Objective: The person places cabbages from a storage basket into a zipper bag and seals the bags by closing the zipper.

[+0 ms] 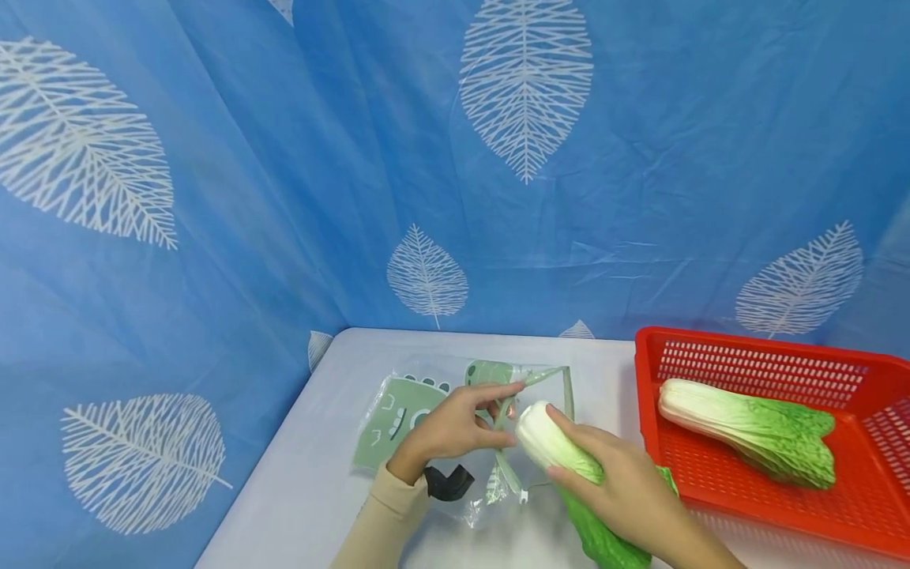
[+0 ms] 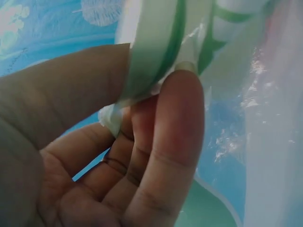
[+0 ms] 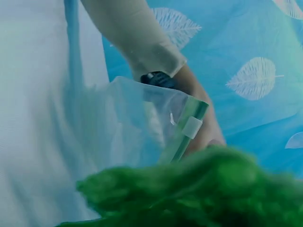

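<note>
Right hand [image 1: 620,478] wrapped round a napa cabbage [image 1: 553,444], left hand [image 1: 458,419] half-curled, holding a cartoon-print zip bag [image 1: 386,431] by its gaping mouth, red basket [image 1: 775,348] at right, second cabbage [image 1: 746,431] inside

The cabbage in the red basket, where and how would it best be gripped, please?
Probably round its pale stalk end, with the hand coming from above: the cabbage lies on its side, its stalk looks narrower than the leaves, and the basket is open-topped.
</note>
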Demonstrator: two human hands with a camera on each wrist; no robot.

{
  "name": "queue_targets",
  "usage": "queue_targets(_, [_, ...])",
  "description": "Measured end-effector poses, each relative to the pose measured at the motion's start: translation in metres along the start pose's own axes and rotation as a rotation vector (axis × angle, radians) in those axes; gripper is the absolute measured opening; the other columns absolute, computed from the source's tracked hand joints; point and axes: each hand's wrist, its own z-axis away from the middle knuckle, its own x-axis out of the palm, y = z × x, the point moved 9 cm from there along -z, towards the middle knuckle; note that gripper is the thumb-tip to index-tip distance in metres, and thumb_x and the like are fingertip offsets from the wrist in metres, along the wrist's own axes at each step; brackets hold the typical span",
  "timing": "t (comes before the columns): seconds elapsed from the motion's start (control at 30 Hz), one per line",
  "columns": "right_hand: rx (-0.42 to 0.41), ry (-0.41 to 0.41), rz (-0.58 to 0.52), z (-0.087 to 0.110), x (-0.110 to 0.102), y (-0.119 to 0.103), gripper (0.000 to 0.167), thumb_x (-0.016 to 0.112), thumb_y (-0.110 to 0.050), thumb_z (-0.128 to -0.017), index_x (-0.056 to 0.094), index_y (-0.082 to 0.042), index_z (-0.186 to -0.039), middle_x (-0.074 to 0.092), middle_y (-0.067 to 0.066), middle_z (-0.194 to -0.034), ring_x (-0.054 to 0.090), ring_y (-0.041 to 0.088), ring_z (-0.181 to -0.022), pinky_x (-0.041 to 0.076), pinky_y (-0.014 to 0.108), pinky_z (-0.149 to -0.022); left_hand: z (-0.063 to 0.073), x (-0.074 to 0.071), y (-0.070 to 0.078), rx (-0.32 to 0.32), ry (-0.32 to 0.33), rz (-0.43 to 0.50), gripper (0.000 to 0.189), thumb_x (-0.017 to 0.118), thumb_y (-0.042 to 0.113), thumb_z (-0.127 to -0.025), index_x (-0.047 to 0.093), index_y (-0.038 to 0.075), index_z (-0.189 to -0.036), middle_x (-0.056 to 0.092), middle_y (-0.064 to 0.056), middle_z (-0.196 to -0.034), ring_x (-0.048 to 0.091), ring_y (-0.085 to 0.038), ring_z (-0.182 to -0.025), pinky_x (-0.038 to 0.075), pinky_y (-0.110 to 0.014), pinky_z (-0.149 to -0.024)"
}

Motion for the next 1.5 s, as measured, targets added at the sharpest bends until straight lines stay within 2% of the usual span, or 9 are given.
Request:
queue_targets(0.3, [0.076,-0.146,0.048,0.001,0.046,0.022,0.070,0.074,-0.059,-0.087,0.052,-0.039,-0.151,0.064,-0.001,-0.126,0.064,0.018,-0.100,0.055,0.043,-0.077,-0.004,0.002,-0.003,0.007,-0.018,-0.008,0.070,0.080,0.007,-0.089,0.051,0.014,-0.152,0.061,0.006,-0.110,0.055,-0.011,-0.092,0.058,-0.026,-0.075])
queue_targets(0.5, [0.054,-0.076,0.080,0.011,0.059,0.034,0.075,0.073,-0.065,-0.085,0.049,-0.043,-0.152,0.053,0.001,-0.143,0.064,0.024,-0.104,0.057,0.048,-0.072,-0.006,0.010,-0.009,0.006,-0.048,-0.057,0.069,0.079,0.009,-0.091,0.051,0.014,-0.153,0.062,0.007,-0.105,0.055,-0.007,-0.089,0.057,-0.024,-0.076])
queue_targets(0.6, [0.007,-0.052,0.054,0.018,0.060,0.037,0.079,0.074,-0.064,-0.084,0.044,-0.044,-0.154,0.045,0.004,-0.154,0.061,0.032,-0.118,0.055,0.061,-0.077,-0.005,0.011,-0.010,0.008,-0.050,-0.064,0.068,0.079,0.009,-0.091,0.051,0.013,-0.152,0.062,0.007,-0.105,0.054,-0.008,-0.089,0.057,-0.024,-0.076])
queue_targets(0.73, [-0.016,-0.051,-0.002,0.029,0.058,0.043,0.086,0.076,-0.062,-0.083,0.040,-0.038,-0.158,0.033,0.002,-0.164,0.043,0.042,-0.139,0.038,0.077,-0.097,-0.005,0.012,-0.009,0.016,-0.052,-0.059,0.067,0.079,0.008,-0.091,0.051,0.012,-0.152,0.062,0.006,-0.105,0.054,-0.008,-0.088,0.057,-0.024,-0.075])
queue_targets(0.83, [0.028,-0.043,-0.023,0.037,0.055,0.050,0.099,0.077,-0.064,-0.080,0.032,-0.032,-0.162,0.028,0.004,-0.166,0.025,0.044,-0.148,0.017,0.075,-0.113,-0.005,0.012,-0.009,0.019,-0.055,-0.052,0.067,0.079,0.008,-0.091,0.051,0.012,-0.152,0.062,0.006,-0.106,0.053,-0.009,-0.088,0.057,-0.023,-0.074])
queue_targets(0.9, [0.079,-0.043,-0.045,0.042,0.054,0.057,0.109,0.080,-0.065,-0.077,0.026,-0.027,-0.164,0.028,0.009,-0.165,0.020,0.047,-0.148,0.014,0.075,-0.114,-0.005,0.012,-0.010,0.014,-0.056,-0.050,0.068,0.079,0.008,-0.091,0.051,0.012,-0.152,0.062,0.006,-0.106,0.053,-0.009,-0.088,0.057,-0.023,-0.074])
queue_targets(1.03, [0.220,-0.094,-0.083,0.054,0.060,0.070,0.120,0.081,-0.069,-0.072,0.019,-0.026,-0.166,0.037,0.020,-0.158,0.029,0.050,-0.143,0.027,0.079,-0.104,-0.005,0.012,-0.012,0.001,-0.060,-0.041,0.068,0.079,0.007,-0.091,0.051,0.013,-0.152,0.061,0.007,-0.105,0.052,-0.009,-0.089,0.057,-0.024,-0.074])
queue_targets(1.17, [0.265,-0.114,-0.106,0.062,0.066,0.075,0.118,0.081,-0.071,-0.071,0.025,-0.024,-0.164,0.050,0.014,-0.149,0.050,0.038,-0.131,0.046,0.069,-0.096,-0.005,0.013,-0.012,0.003,-0.066,-0.040,0.068,0.079,0.006,-0.091,0.050,0.012,-0.152,0.062,0.007,-0.106,0.053,-0.009,-0.089,0.057,-0.024,-0.074])
queue_targets(1.5, [0.202,0.144,-0.055,0.065,0.051,0.067,0.098,0.087,-0.056,-0.075,0.042,-0.031,-0.158,0.063,-0.009,-0.129,0.059,0.017,-0.113,0.053,0.054,-0.090,-0.007,0.014,-0.011,0.008,-0.070,-0.054,0.068,0.079,0.008,-0.091,0.050,0.013,-0.153,0.061,0.008,-0.108,0.052,-0.009,-0.089,0.057,-0.024,-0.073])
